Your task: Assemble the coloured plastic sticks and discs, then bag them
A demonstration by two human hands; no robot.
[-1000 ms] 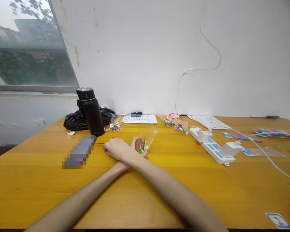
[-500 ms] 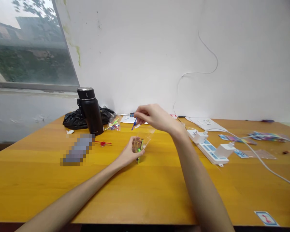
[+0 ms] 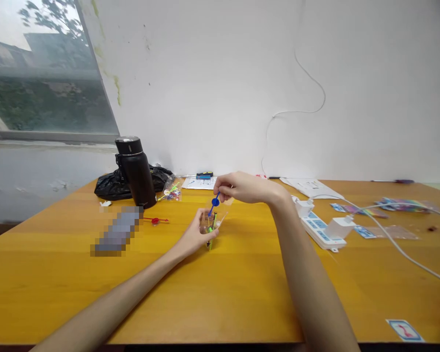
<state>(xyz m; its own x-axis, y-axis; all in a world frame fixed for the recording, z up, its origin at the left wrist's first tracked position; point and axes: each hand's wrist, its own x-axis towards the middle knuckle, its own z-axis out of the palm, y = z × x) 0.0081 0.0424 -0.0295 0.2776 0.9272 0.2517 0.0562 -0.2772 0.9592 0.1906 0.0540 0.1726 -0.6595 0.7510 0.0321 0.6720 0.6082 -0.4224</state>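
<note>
My left hand [image 3: 201, 232] is closed around a clear plastic bag [image 3: 220, 222] with small green, black and yellow pieces [image 3: 211, 234] inside. My right hand [image 3: 234, 187], bent down from above, pinches the upper end of a blue plastic spinner arrow [image 3: 215, 202]. The arrow's lower tip points at the bag's mouth; whether it is inside cannot be made out. Left of my left hand, a red spinner arrow [image 3: 155, 221] lies on the wooden table [image 3: 220, 293].
A black bottle [image 3: 136, 173] stands before a black plastic bag [image 3: 108, 186]. Behind my hands lie a bag of colourful pieces [image 3: 172, 191] and a screwdriver [image 3: 204, 175]. At right are a power strip [image 3: 324, 234], a white cable [image 3: 396, 244] and colourful packets [image 3: 407, 205]. A card [image 3: 404, 330] lies near the front edge.
My right hand has moved slightly right and down with the blue spinner arrow, bringing it over the bag's mouth. My left hand holds the bag in nearly the same place.
</note>
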